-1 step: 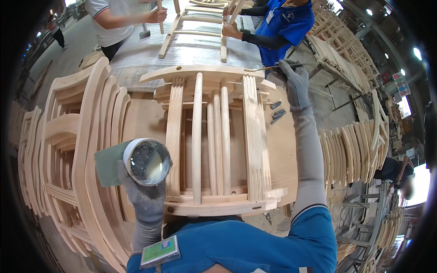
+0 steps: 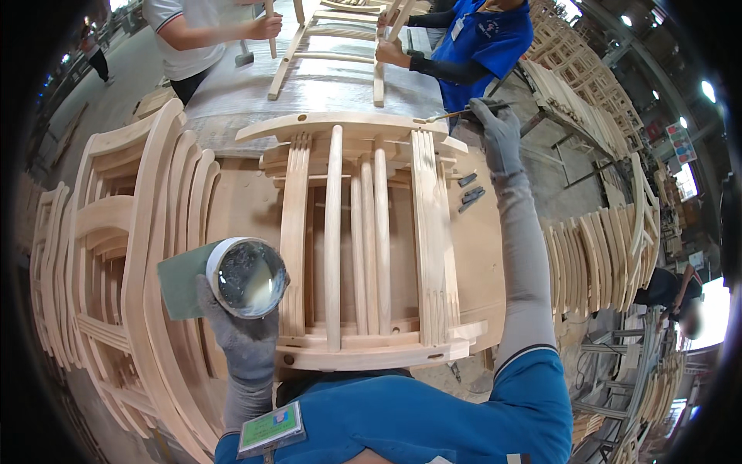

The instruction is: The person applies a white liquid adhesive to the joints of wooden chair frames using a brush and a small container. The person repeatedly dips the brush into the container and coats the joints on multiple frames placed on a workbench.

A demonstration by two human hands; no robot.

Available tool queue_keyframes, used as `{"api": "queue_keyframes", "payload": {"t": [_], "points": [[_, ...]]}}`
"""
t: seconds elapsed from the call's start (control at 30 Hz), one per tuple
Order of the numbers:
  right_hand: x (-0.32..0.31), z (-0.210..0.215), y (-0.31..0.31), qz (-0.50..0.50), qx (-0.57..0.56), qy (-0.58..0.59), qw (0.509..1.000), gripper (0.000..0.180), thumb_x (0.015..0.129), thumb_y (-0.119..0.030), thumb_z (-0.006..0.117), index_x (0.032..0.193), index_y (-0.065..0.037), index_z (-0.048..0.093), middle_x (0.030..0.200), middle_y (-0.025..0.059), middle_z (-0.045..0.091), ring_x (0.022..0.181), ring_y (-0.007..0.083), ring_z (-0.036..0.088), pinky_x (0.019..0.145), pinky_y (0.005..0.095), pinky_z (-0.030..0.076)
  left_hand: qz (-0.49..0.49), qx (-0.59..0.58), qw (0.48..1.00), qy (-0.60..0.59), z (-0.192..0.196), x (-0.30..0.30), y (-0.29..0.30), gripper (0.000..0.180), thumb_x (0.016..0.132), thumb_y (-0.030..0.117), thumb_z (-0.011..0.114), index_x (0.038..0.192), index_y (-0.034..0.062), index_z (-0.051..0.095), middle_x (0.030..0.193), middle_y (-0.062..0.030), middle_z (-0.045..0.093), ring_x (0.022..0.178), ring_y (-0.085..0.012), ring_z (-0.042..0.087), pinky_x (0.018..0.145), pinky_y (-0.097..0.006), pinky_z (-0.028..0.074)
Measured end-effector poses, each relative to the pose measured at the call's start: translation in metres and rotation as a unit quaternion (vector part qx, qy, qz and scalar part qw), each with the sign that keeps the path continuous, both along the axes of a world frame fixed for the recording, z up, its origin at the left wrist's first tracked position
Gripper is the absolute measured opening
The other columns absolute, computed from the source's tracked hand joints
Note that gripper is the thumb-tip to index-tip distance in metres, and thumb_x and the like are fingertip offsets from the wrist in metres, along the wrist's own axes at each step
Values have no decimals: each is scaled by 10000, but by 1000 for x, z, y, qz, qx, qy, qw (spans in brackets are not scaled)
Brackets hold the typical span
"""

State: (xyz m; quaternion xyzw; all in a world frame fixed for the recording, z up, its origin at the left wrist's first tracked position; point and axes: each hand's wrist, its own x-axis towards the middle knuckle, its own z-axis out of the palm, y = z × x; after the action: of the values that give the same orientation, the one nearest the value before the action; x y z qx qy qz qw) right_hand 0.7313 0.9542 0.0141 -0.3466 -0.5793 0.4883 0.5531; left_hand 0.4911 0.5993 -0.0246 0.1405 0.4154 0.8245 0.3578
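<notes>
While pinching a thin brush (image 2: 452, 114) in closed right fingers (image 2: 481, 110), with tip left of them by the chair frame (image 2: 363, 121), cups a white pot (image 2: 215, 274) and green sheet (image 2: 182, 282) in curled left fingers (image 2: 206, 295). Probably light, stiff brush; likely spillable pot, best gripped round the wall.

I'm looking through the left head camera, a wide fisheye aimed down over the blue shirt (image 2: 417, 410) at the wooden frame (image 2: 333, 232), close below. The left hand (image 2: 239, 332) sits nearer my lens than the far table (image 2: 232, 97); toward the dark, bending rim, details seem unreliable.
</notes>
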Motion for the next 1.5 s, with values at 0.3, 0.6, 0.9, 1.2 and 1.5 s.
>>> {"api": "queue_keyframes", "payload": {"t": [0.3, 0.6, 0.9, 1.2, 1.5], "points": [[-35, -26, 66, 8, -55, -115, 992, 193, 814, -136, 673, 883, -8, 546, 780, 80, 622, 645, 157, 635, 578, 277, 554, -43, 51, 995, -79, -20, -27, -1, 539, 926, 120, 449, 1403, 219, 218, 1366, -118, 336, 1223, -292, 425, 946, -430, 493], [-47, -32, 70, -48, -4, -147, 988, 163, 792, -128, 674, 819, 5, 582, 721, 79, 621, 578, 132, 601, 523, 253, 517, 7, 2, 997, -78, -17, -25, 5, 438, 954, 409, 398, 1295, 134, 412, 1261, -113, 484, 1131, -279, 511, 929, -480, 473], [-68, -33, 68, -118, 209, -387, 890, 256, 797, -262, 656, 805, -18, 578, 629, 71, 600, 563, 140, 587, 532, 294, 454, 21, 2, 999, -34, -9, -21, 4, 461, 953, 443, 394, 1267, 113, 461, 1222, -122, 523, 1086, -288, 539, 907, -483, 480], [-77, -24, 64, -148, 193, -447, 861, 343, 764, -367, 638, 821, -31, 595, 690, 154, 625, 688, 313, 624, 638, 375, 467, 52, -30, 998, -11, -8, -24, -1, 443, 952, 433, 403, 1260, 122, 470, 1203, -101, 536, 1080, -278, 539, 904, -487, 472], [-68, -22, 70, -163, 196, -431, 865, 255, 771, -243, 689, 766, -24, 558, 623, 69, 586, 532, 133, 588, 494, 297, 466, 16, 24, 995, -94, -6, -29, -1, 444, 952, 429, 404, 1261, 115, 463, 1209, -109, 528, 1101, -279, 531, 905, -480, 480]]}}
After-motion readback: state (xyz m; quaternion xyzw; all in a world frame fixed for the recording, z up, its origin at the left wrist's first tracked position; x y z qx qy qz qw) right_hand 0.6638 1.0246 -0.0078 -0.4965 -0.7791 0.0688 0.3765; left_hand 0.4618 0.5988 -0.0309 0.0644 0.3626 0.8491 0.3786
